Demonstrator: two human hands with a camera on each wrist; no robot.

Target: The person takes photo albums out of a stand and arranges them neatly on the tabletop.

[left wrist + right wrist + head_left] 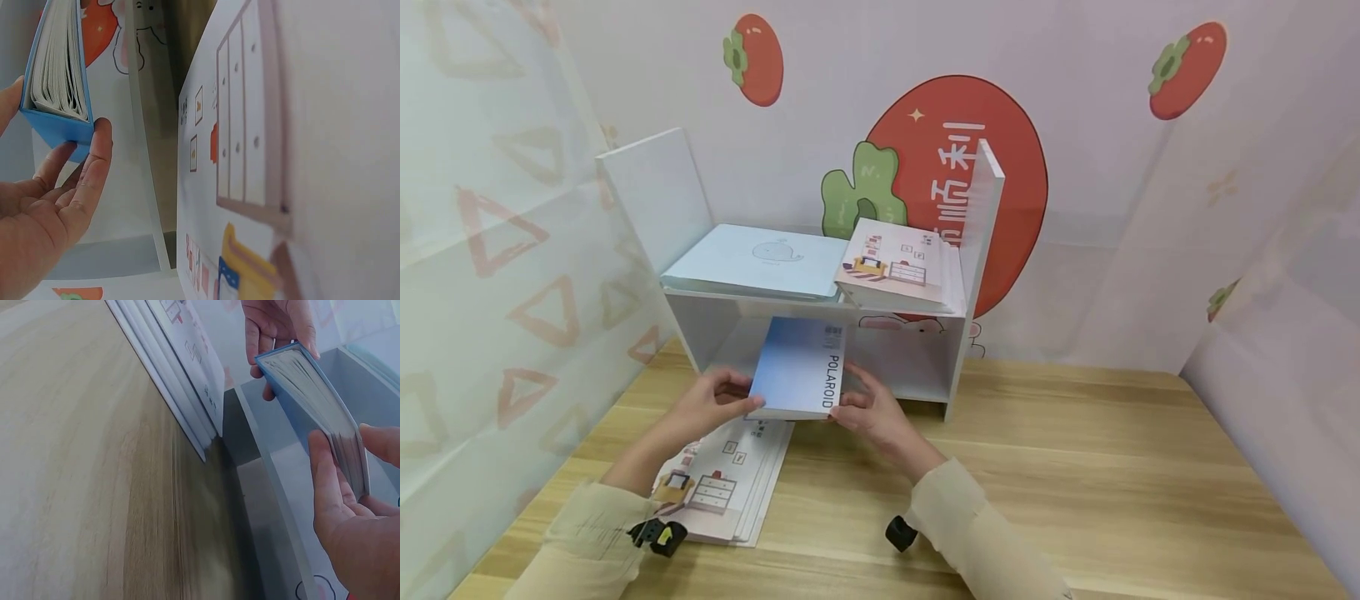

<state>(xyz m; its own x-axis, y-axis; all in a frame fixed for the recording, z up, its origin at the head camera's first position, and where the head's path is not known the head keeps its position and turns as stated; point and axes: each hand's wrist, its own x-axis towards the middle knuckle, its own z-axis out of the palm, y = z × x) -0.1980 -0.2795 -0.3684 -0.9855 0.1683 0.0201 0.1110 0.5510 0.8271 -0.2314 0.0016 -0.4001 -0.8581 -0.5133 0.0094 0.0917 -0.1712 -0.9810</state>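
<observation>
A small blue-and-white photo album marked POLAROID is held flat in front of the lower shelf opening. My left hand grips its left near corner, thumb on the cover and fingers underneath. On the other side my right hand pinches the right near corner. In the left wrist view the album's page edges show between blue covers, with the left fingers below. The right wrist view shows both hands on the album, the right hand nearer the camera.
A white two-tier shelf stands against the wall. On its upper board lie light-blue whale-print albums and a stack of printed albums. Similar larger albums lie on the wooden table under my left forearm.
</observation>
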